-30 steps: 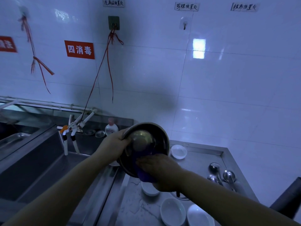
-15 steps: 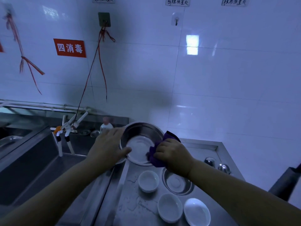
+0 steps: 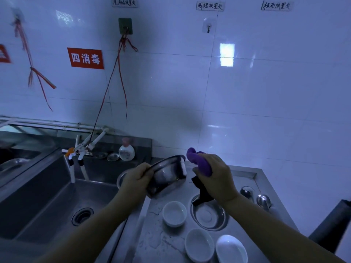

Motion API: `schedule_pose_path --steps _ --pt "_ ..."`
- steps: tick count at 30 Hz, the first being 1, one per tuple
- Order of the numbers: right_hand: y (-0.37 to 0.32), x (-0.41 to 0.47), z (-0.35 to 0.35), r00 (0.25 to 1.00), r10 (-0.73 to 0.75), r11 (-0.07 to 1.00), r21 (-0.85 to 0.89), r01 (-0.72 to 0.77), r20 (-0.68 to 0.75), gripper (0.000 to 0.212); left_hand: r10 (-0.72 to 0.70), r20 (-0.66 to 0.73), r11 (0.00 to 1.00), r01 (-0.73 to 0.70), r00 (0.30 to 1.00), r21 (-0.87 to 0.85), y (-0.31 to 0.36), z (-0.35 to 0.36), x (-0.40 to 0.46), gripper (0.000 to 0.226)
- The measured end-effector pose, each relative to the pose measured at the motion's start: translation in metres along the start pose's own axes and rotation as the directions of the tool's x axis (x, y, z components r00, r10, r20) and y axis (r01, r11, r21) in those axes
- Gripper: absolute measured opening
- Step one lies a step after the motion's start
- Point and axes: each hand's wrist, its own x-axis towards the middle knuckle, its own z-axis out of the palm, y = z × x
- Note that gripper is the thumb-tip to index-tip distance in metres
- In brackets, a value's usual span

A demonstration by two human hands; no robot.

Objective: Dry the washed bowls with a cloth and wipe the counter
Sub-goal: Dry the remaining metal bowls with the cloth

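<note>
Holding the steel bowl [image 3: 167,177] tilted above the worktop [image 3: 152,242], left hand [image 3: 137,179] fingers curled on its rim. Right hand [image 3: 214,177] fingers bunched round the cloth [image 3: 199,161], just right of the bowl, apart from it. Likely next: cloth back leftward onto the bowl.

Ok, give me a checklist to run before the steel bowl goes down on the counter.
1. Left hand grips the steel bowl by its rim: ok.
2. Right hand holds the purple cloth: ok.
3. Cloth clear of the bowl: ok.
4. Bowl fully dry: cannot tell.
5. Counter dry where it would land: not ok, wet patches show.
6. Landing spot free of the white bowls: cannot tell.
</note>
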Motion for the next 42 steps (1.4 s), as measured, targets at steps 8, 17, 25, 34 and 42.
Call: schedule_pose_path --steps 8,17,25,34,42 --pt "-0.025 -0.007 0.028 0.986 0.072 0.995 -0.075 -0.062 0.149 0.079 -0.277 0.017 0.814 0.244 0.961 -0.527 0.02 0.031 -0.009 0.027" --pt "-0.036 -0.032 0.055 0.929 -0.368 0.83 -0.432 0.351 0.049 0.035 -0.271 0.094 0.809 0.28 0.958 -0.517 0.035 0.038 -0.006 0.06" --pt "-0.042 0.009 0.037 0.995 -0.049 0.994 -0.104 0.04 -0.084 0.037 -0.316 0.049 0.748 0.281 0.947 -0.601 0.042 0.037 -0.013 0.027" --pt "-0.03 0.003 0.035 0.803 0.596 0.683 0.523 -0.509 0.004 0.032 -0.381 -0.021 0.605 0.232 0.924 -0.761 0.025 0.03 -0.001 0.038" --pt "-0.05 -0.002 0.037 0.77 0.633 0.68 0.533 -0.504 -0.081 0.052 -0.37 -0.008 0.606 0.234 0.929 -0.76 0.031 0.025 0.006 0.033"
